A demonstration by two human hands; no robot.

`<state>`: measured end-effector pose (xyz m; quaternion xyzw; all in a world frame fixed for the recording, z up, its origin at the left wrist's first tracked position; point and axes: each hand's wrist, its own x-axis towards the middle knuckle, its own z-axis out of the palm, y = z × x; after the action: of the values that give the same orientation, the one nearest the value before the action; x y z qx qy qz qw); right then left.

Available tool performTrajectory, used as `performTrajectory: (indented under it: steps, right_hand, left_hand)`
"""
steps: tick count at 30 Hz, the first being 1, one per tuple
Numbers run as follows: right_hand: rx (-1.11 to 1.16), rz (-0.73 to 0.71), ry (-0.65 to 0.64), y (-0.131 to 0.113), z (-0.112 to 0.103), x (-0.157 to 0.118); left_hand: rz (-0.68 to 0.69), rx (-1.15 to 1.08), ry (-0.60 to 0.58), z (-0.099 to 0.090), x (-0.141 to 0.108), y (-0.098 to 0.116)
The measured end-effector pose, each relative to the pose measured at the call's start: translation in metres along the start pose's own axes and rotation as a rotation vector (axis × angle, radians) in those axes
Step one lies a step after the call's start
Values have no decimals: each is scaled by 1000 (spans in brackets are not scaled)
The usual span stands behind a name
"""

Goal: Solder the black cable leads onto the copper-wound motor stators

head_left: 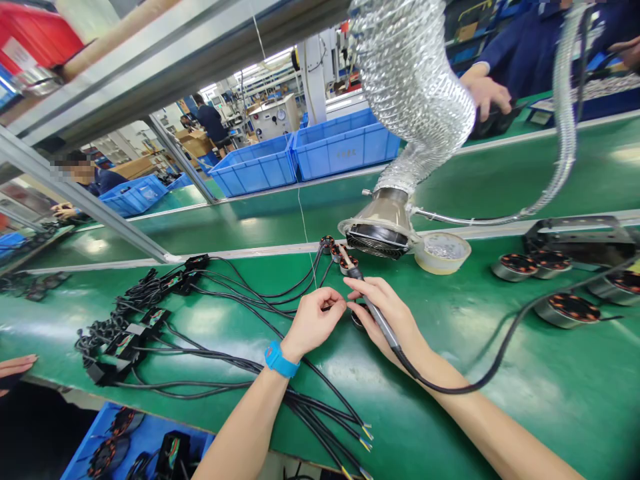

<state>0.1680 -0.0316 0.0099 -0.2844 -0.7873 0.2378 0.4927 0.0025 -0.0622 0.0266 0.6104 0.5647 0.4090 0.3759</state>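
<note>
My right hand (pixel 393 317) grips a soldering iron (pixel 381 321) like a pen, its tip end pointing up and away from me. My left hand (pixel 316 321), with a blue wristband (pixel 281 360), is closed in a pinch beside it; a thin solder wire (pixel 303 217) runs down from above to its fingers. Under the fingertips a round motor part (pixel 357 320) is mostly hidden. Beyond the iron's tip sit small motor stators (pixel 327 244) with copper coils. Black cables (pixel 240 357) with stripped coloured ends lie left of my hands, joined to black boxes (pixel 125 345).
A silver fume duct (pixel 410 87) with a hood hangs ahead, beside a round tub (pixel 443 252). Larger motor parts (pixel 567 310) stand right. Blue bins (pixel 345 147) line the far side; another bin (pixel 203 440) is lower left. Other people's hands (pixel 485 97) show at the edges.
</note>
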Motion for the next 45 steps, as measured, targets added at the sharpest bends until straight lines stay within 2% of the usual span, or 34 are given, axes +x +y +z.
performTrajectory:
  steps: [10,18,24,34,40,42,45]
  right_hand:
    - [-31,-69,-10,-2,4,-1]
    - [-17,-6,-12,-5,2,-5]
    - [38,129,-6,-4,-5,-2]
    - [107,225,-20,0,-2,1]
    - [89,207,-16,-2,-4,1]
    - [94,214,14,-6,-7,0]
    - [43,253,164,-13,-15,-3]
  left_hand:
    - [111,129,-3,-6,-3,2]
    - [-40,-5,-55,-6,0,-6]
    - [-154,-184,-68,-5,3,-9]
    - [-185,-246,-78,-10,4,-6]
    - [-145,-186,-117,-10,2,-3]
    - [-137,-157,-112,-10,1,-2]
    - [-127,-132,-106,-9,0,-1]
